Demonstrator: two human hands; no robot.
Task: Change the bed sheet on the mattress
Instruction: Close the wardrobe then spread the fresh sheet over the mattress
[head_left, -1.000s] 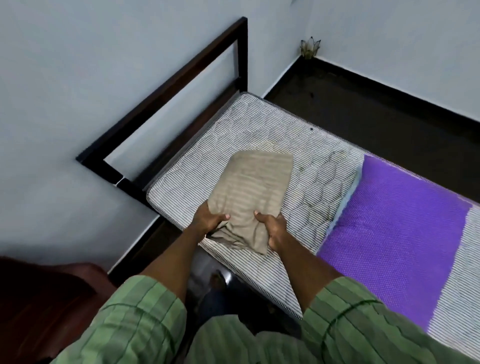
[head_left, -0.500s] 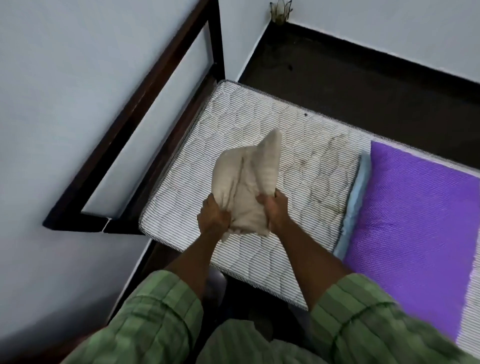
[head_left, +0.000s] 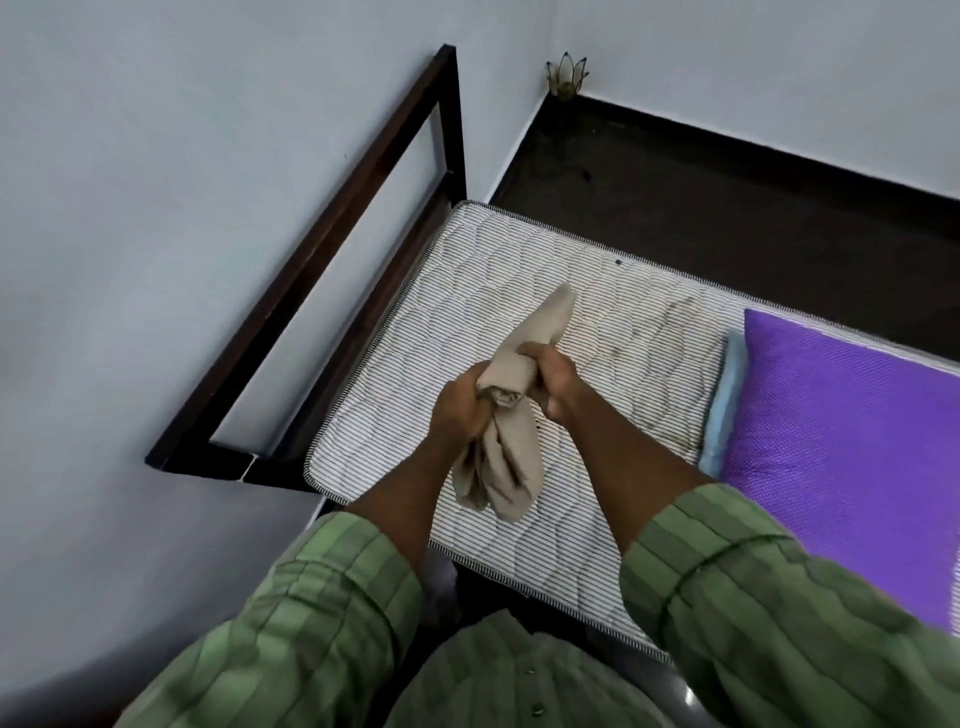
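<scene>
A folded beige bed sheet (head_left: 511, 457) hangs bunched above the bare striped mattress (head_left: 613, 322). My left hand (head_left: 460, 408) grips its left side, fingers curled into the cloth. My right hand (head_left: 553, 376) grips it close by on the right. One end of the sheet sticks up past my right hand, the other end droops between my forearms. A purple cloth (head_left: 852, 441) covers the mattress on the right, with a pale blue edge (head_left: 724, 400) beside it.
The dark wooden bed frame (head_left: 332, 270) runs along the pale wall on the left. Dark floor (head_left: 701, 182) lies beyond the mattress, with a small spiky ornament (head_left: 566, 78) in the corner. My green striped sleeves fill the bottom of the view.
The sheet lay flat on the mattress a second ago. Both hands have lifted and twisted it into a bunch, and they now sit closer together.
</scene>
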